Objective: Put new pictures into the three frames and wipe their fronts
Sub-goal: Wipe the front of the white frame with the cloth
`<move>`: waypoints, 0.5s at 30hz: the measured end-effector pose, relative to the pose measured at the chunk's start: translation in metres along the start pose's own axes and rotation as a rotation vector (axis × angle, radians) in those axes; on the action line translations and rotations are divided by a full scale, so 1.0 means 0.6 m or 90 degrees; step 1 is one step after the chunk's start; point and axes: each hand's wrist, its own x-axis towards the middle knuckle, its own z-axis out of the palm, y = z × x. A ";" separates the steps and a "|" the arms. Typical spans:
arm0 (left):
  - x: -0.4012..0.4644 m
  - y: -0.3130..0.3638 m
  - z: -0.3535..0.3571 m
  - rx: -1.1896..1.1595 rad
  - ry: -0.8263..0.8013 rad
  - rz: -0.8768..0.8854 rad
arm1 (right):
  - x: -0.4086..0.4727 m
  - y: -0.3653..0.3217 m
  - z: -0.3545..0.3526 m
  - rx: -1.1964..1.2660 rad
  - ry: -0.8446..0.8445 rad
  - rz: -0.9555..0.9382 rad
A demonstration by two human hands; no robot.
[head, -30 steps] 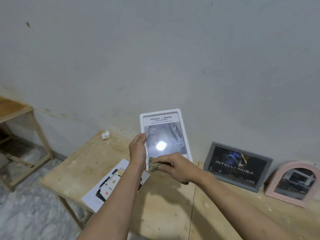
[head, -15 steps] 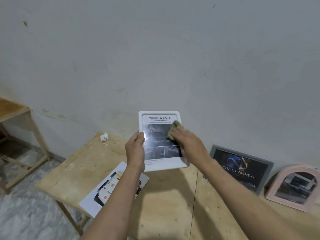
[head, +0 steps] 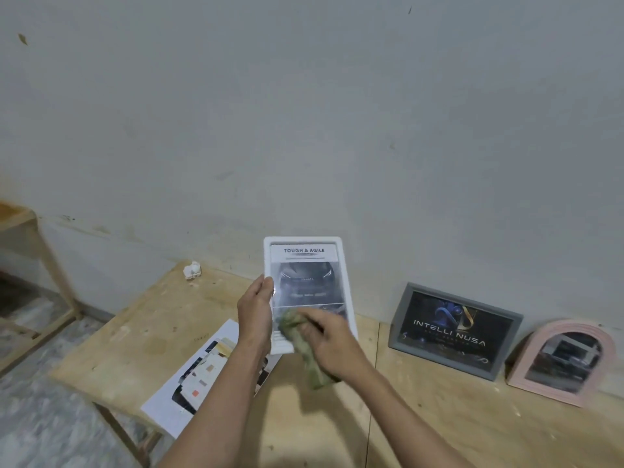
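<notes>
My left hand grips the left edge of a white frame and holds it upright above the table; its picture reads "TOUGH & AGILE" over a dark car. My right hand presses a crumpled green cloth against the lower part of the frame's front. A grey frame with a dark "INTELLI NUSA" picture leans on the wall to the right. Beside it leans a pink arched frame with a greyish picture.
A loose printed sheet lies on the wooden table under my left forearm, overhanging the front edge. A small white lump sits near the wall at the table's back left. Another wooden stand is at far left.
My right hand with the cloth has swept from the upper right of the white frame's front down to its lower part. The frame has tilted slightly more upright in my left hand.
</notes>
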 end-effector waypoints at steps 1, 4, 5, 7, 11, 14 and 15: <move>-0.002 0.005 -0.002 0.010 -0.015 0.006 | 0.013 -0.016 -0.023 0.023 0.041 0.002; -0.018 0.021 0.006 0.044 -0.090 0.017 | 0.093 -0.046 -0.089 -0.110 0.222 -0.123; -0.022 0.022 0.013 0.045 -0.105 0.032 | 0.119 -0.052 -0.102 -0.192 0.221 -0.173; -0.024 0.027 0.026 0.011 -0.085 0.046 | 0.150 -0.047 -0.102 -0.342 0.127 -0.236; -0.009 0.023 0.009 -0.058 -0.028 0.012 | 0.108 0.005 -0.044 -0.347 -0.063 -0.261; 0.000 0.006 -0.019 -0.022 0.007 0.003 | 0.043 0.047 0.000 -0.242 -0.152 -0.188; 0.002 -0.003 -0.026 -0.004 0.005 0.014 | 0.022 0.054 0.006 -0.203 -0.187 -0.138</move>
